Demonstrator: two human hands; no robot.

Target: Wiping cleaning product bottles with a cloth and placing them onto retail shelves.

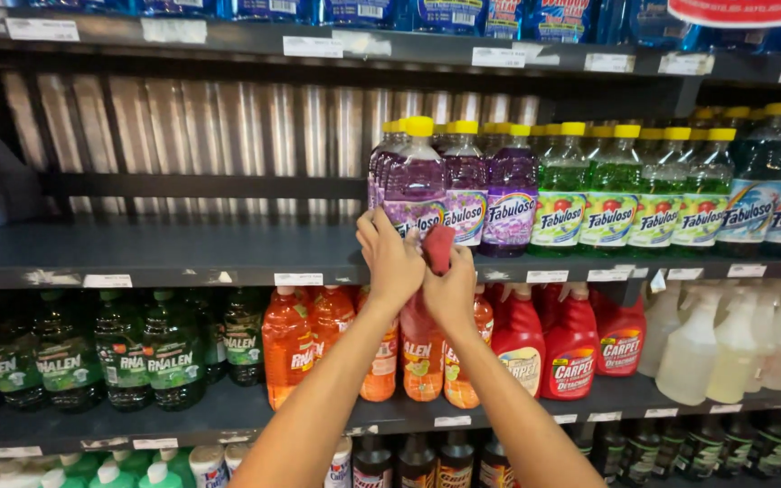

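Your left hand [390, 258] reaches up to the middle shelf [183, 253], fingers curled on the base of the front purple bottle [416, 181]. That bottle stands upright at the shelf's front edge, leftmost of its row, yellow cap on top.

Your right hand [449, 289] sits just beside the left, touching it, closed around a small red object [437, 247]; what it is, you cannot tell.

Same shelf, rightward: more purple bottles [510, 190], then green bottles [612, 185], then blue bottles [775, 181], all yellow-capped and upright. The left part of the shelf is bare.

Shelf below: dark green bottles [137, 348], orange bottles [289, 348], red spray bottles [571, 348], pale spray bottles [734, 348].

Top shelf: blue packs [445, 14].
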